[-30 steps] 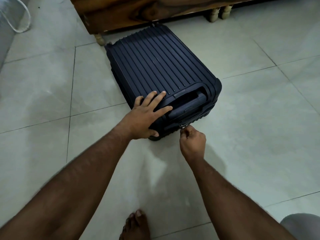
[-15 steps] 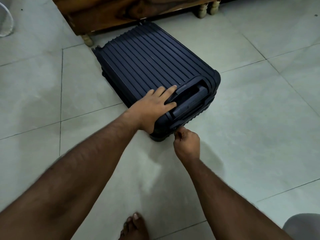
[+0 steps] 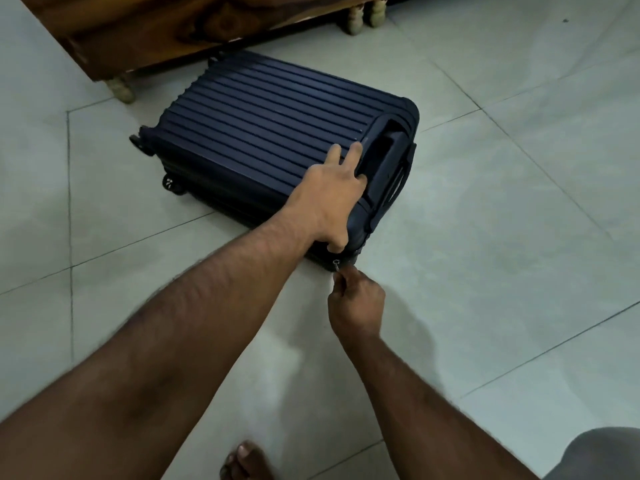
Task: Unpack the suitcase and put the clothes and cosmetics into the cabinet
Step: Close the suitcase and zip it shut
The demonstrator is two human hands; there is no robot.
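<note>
A dark blue ribbed suitcase lies flat and closed on the tiled floor, its handle end toward me. My left hand rests on its near corner beside the handle, fingers spread on the lid and thumb down the side. Just below that corner my right hand pinches the small metal zipper pull at the suitcase's edge. The contents are hidden.
A wooden cabinet on short turned legs stands right behind the suitcase. Pale floor tiles spread to the right and left. My bare foot shows at the bottom edge, and a grey-clad knee at the bottom right.
The suitcase has swung round so its handle end points more to the right. My left hand stayed on the corner, and my right hand moved along the edge to the near corner with the zipper pull.
</note>
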